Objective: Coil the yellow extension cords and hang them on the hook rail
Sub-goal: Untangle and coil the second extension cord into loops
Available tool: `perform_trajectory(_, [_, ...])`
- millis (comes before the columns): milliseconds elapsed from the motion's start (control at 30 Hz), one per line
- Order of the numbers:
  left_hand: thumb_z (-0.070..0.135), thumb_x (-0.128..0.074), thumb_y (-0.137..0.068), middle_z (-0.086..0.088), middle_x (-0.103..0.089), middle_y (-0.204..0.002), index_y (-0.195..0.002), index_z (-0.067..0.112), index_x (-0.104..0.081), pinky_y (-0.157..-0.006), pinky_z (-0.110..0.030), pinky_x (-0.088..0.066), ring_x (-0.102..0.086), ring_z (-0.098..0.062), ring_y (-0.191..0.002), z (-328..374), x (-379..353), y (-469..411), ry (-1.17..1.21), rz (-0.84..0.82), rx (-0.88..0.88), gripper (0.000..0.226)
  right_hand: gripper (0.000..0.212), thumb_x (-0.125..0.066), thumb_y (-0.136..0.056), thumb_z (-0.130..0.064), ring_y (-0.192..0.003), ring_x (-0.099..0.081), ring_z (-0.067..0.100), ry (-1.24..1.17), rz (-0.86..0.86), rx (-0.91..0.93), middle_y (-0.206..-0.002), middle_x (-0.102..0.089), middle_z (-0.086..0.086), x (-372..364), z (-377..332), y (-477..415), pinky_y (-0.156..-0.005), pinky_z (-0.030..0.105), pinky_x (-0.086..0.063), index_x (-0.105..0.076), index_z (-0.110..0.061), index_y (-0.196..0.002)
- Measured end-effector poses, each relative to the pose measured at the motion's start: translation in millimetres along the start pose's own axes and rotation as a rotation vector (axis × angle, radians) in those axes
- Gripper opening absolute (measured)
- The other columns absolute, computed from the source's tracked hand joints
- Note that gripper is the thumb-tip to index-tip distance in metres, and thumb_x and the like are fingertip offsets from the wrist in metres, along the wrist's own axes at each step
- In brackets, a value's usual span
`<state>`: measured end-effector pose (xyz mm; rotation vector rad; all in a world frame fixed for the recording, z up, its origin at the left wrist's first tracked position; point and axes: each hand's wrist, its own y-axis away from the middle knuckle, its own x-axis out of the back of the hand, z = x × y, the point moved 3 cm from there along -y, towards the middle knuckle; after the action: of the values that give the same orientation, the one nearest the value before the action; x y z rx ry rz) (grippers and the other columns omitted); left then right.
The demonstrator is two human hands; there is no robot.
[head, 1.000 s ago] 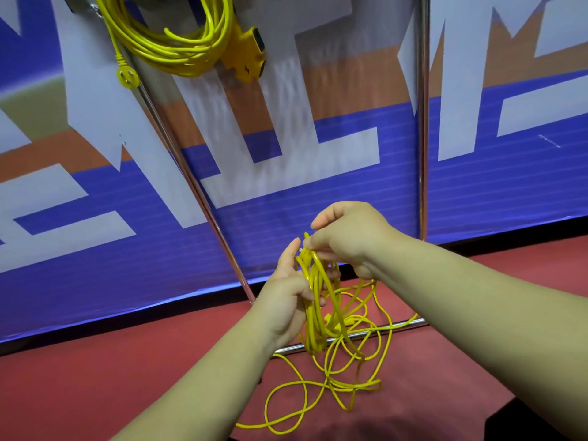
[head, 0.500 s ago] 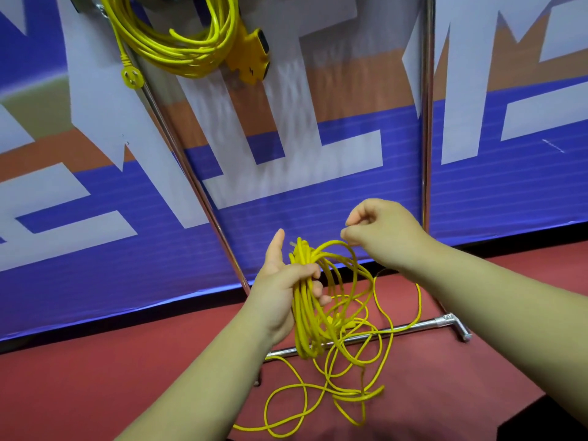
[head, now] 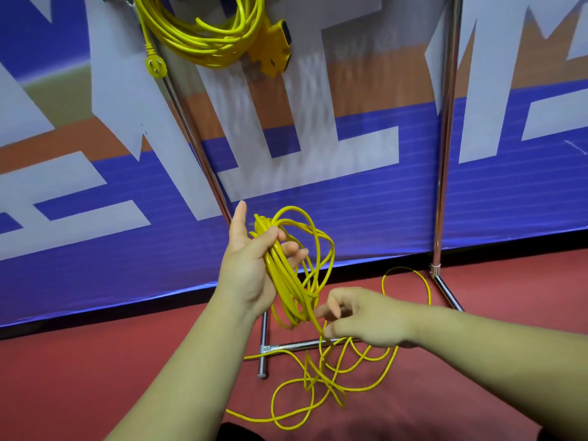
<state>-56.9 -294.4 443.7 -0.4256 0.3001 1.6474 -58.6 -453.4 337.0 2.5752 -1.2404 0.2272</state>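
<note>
The left hand grips a bunch of loops of the yellow cord. Its fingers are curled round the bunch and its thumb sticks straight up. The loops hang down from this hand, in the air above the red floor. The right hand is lower down, just beside the bottom of the loops. Its thumb and fingers are bent and pinch one strand of the same cord. The rest of that cord lies in loose, messy rings on the floor under both hands, over the bottom bar of a shiny metal stand. Up high on the stand hangs another yellow cord, wound into a neat bundle. Its yellow socket block hangs on the right of the bundle and its round plug dangles on the left. What it hangs from is cut off at the top. Behind the stand is a big blue, white and orange banner.
</note>
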Motion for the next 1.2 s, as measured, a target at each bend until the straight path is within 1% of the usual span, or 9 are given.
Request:
perform_trajectory(133, [0.003, -0.048, -0.102, -0.007, -0.057, -0.074, -0.155, 0.039, -0.026, -0.059, -0.032, -0.057, -0.058, -0.013, -0.056, 5, 10, -4, 0.098, 0.072, -0.004, 0.068, 0.037, -0.066, -0.088, 0.002, -0.061, -0.051, 0.001, -0.068, -0.089, 0.037, -0.076, -0.053, -0.006, -16, 2, -10, -0.062, 0.023, -0.037, -0.037, -0.018, -0.078])
perform_trajectory(267, [0.003, -0.046, -0.103, -0.007, -0.054, -0.074, -0.154, 0.037, -0.031, -0.052, -0.024, -0.052, -0.053, -0.011, -0.053, 10, 29, -10, 0.194, 0.159, -0.008, 0.063, 0.036, -0.07, -0.083, -0.006, -0.084, -0.062, 0.017, -0.139, -0.154, 0.05, -0.096, -0.07, 0.004, -28, 5, -13, -0.075, 0.036, -0.041, -0.037, -0.018, -0.08])
perform_trajectory(333, [0.003, -0.044, -0.104, -0.007, -0.052, -0.075, -0.153, 0.037, -0.031, -0.049, -0.021, -0.047, -0.049, -0.011, -0.054, 15, 39, -12, 0.229, 0.186, -0.013, 0.062, 0.036, -0.071, -0.083, -0.01, -0.086, -0.06, 0.022, -0.096, -0.167, 0.039, -0.082, -0.069, -0.001, -32, 7, -11, -0.072, 0.04, -0.033, -0.037, -0.019, -0.076])
perform_trajectory(433, [0.002, -0.042, -0.104, -0.007, -0.05, -0.076, -0.153, 0.035, -0.034, -0.046, -0.018, -0.043, -0.047, -0.008, -0.05, 25, 57, -15, 0.269, 0.253, -0.052, 0.059, 0.039, -0.07, -0.089, -0.011, -0.08, -0.063, 0.017, 0.007, -0.12, 0.001, -0.061, -0.05, -0.008, -25, 10, -9, -0.058, 0.031, -0.032, -0.037, -0.02, -0.072])
perform_trajectory(533, [0.003, -0.04, -0.105, -0.004, -0.048, -0.073, -0.149, 0.032, -0.042, -0.044, -0.015, -0.041, -0.043, -0.005, -0.047, 31, 74, -17, 0.273, 0.281, -0.063, 0.053, 0.038, -0.071, -0.09, -0.017, -0.075, -0.059, 0.017, 0.091, -0.113, -0.068, -0.062, -0.057, -0.01, -10, 29, -5, -0.058, 0.027, -0.036, -0.038, -0.02, -0.071])
perform_trajectory(667, [0.003, -0.039, -0.104, -0.002, -0.049, -0.073, -0.127, 0.028, -0.061, -0.043, -0.013, -0.035, -0.038, -0.004, -0.046, 22, 83, -15, 0.116, 0.167, 0.052, 0.04, 0.034, -0.069, -0.091, -0.016, -0.064, -0.061, 0.009, 0.047, -0.02, -0.175, -0.067, -0.065, 0.001, 10, 49, 5, -0.056, 0.018, -0.039, -0.041, -0.017, -0.073])
perform_trajectory(867, [0.001, -0.044, -0.102, -0.003, -0.051, -0.076, -0.12, 0.016, -0.068, -0.038, -0.015, -0.031, -0.034, -0.004, -0.043, 5, 77, -6, -0.16, -0.018, 0.181, 0.033, 0.037, -0.071, -0.089, -0.01, -0.047, -0.044, 0.014, -0.051, 0.264, -0.159, -0.054, -0.047, 0.002, 48, 26, 9, -0.045, 0.022, -0.03, -0.04, -0.018, -0.07])
perform_trajectory(1067, [0.013, -0.059, -0.098, -0.001, -0.042, -0.073, -0.108, 0.018, -0.077, -0.039, -0.018, -0.025, -0.029, -0.006, -0.044, -15, 52, 7, -0.446, -0.153, 0.236, 0.021, 0.019, -0.057, -0.091, -0.003, -0.056, -0.05, 0.011, -0.214, 0.325, -0.045, -0.068, -0.062, 0.004, 65, -27, 19, -0.054, 0.021, -0.038, -0.06, -0.014, -0.076])
perform_trajectory(1200, [0.026, -0.07, -0.091, -0.002, -0.039, -0.071, -0.106, 0.02, -0.079, -0.044, -0.021, -0.026, -0.03, -0.011, -0.046, -28, 31, 15, -0.601, -0.227, 0.225, 0.018, 0.009, -0.064, -0.091, -0.002, -0.056, -0.051, 0.009, -0.141, 0.312, 0.074, -0.074, -0.069, 0.009, 65, -49, 29, -0.054, 0.016, -0.042, -0.065, -0.007, -0.084])
